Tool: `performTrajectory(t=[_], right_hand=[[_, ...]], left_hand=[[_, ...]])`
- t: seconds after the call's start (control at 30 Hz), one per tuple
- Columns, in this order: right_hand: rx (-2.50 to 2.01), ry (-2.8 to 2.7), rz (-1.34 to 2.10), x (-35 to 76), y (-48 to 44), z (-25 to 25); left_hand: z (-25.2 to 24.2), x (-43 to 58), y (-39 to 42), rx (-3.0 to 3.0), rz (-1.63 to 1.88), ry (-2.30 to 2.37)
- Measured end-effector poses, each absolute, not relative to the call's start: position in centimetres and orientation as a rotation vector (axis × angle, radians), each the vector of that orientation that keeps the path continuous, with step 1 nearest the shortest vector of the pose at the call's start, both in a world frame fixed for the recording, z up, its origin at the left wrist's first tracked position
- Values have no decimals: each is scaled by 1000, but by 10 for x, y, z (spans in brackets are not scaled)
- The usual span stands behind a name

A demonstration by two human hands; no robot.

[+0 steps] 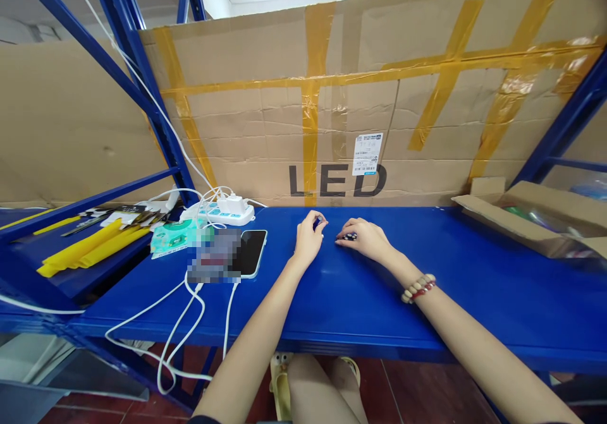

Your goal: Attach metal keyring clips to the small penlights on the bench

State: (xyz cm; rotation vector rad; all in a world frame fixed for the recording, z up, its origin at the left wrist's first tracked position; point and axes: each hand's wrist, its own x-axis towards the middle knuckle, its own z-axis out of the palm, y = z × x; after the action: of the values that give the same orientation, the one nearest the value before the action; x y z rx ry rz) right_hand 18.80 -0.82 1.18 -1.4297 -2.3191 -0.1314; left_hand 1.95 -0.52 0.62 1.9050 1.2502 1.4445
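Note:
Over the blue shelf top (408,297), my left hand (309,241) is closed in a pinch, thumb against fingertips. A small dark bluish bit shows between its fingers, too small to name. Close to its right, my right hand (367,239) rests low over the surface with fingers curled. Beneath those fingers shows a small black-and-white thing (349,237), mostly covered. The two hands are apart from each other. Around my right wrist sits a beaded bracelet (418,289).
Left of my hands lie a phone (253,253), a green-and-white packet (173,237), a power strip (241,214) and loose white cables (203,310). An open cardboard box (526,228) stands at right. A large taped cardboard sheet (265,133) walls the back.

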Motion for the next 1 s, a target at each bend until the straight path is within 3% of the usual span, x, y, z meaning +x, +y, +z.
performTrajectory(t=[0.23, 0.5, 1.0], right_hand=[[-1437, -2357, -144, 190, -4, 5], [-1385, -2331, -86, 191, -2, 1], [-1404, -2321, 23, 188, -6, 7]], left_hand=[[5, 21, -7, 1942, 1432, 1299], [13, 24, -18, 2432, 1132, 1349], [18, 21, -22, 2506, 1077, 1494]])
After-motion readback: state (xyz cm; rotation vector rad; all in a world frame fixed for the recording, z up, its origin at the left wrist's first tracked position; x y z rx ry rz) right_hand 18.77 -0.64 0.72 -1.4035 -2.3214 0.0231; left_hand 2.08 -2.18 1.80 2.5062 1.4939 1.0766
